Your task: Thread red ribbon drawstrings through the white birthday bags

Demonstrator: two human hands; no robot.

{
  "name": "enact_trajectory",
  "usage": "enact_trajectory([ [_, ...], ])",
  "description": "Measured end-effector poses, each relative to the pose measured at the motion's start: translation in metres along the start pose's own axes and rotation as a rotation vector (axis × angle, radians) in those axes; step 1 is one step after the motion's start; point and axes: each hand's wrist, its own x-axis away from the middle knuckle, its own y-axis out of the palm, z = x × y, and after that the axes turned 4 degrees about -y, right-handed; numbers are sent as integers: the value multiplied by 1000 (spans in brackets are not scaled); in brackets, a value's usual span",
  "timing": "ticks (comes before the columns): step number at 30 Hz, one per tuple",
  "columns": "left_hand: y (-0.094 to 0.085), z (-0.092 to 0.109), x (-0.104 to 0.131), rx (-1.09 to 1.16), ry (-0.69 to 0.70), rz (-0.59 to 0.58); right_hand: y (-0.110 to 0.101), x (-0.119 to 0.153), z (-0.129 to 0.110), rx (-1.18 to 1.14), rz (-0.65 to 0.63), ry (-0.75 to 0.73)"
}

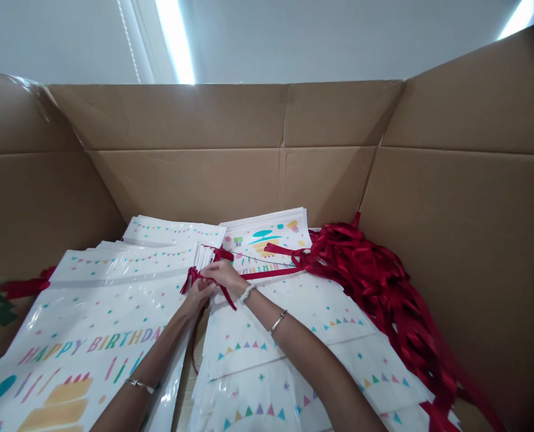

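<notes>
My right hand [225, 276] is closed, its fingers pinching a red satin ribbon [273, 273] that runs right towards a heap of ribbon. Just below and left of it, my left hand [200, 291] is also closed at the same gathered ribbon, fingertips close to the right hand's. Red loops and loose ends hang around both hands, beside the white edges of a stack of bags. Exactly how the ribbon passes between the fingers is hidden. Under my left arm lies a stack of glossy white birthday bags [127, 306] printed with a cake, candles and bunting.
More white printed bags [267, 372] lie overlapped under my right arm. A tangled heap of red ribbon [366, 270] spills along the right side. Tall cardboard walls [231, 180] rise at the back and both sides. Another red ribbon [28, 287] pokes out at the far left.
</notes>
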Motion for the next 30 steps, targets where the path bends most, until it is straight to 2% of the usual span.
enact_trajectory([
  [6, -10, 4, -7, 157, 21, 37, 20, -8, -36, -361, -24, 135],
  [8, -9, 10, -6, 172, 19, 40, 20, -12, -49, -446, -45, 134],
  [11, -3, 23, 1, 192, 46, -31, 11, -16, -68, -582, -66, 141],
  [15, 5, 34, 8, 235, 44, -86, -13, -16, -89, -730, -57, 178],
  [20, 4, 35, 8, 248, 26, 10, -46, -5, -111, -819, -25, 85],
  [22, -2, 37, 8, 295, 26, 53, -61, 2, -123, -785, 7, 16],
  [27, -26, 52, 11, 563, 74, 137, -108, 17, -154, -579, 230, -226],
  [30, -40, 61, 15, 661, 120, 168, -131, 22, -145, -500, 263, -211],
])
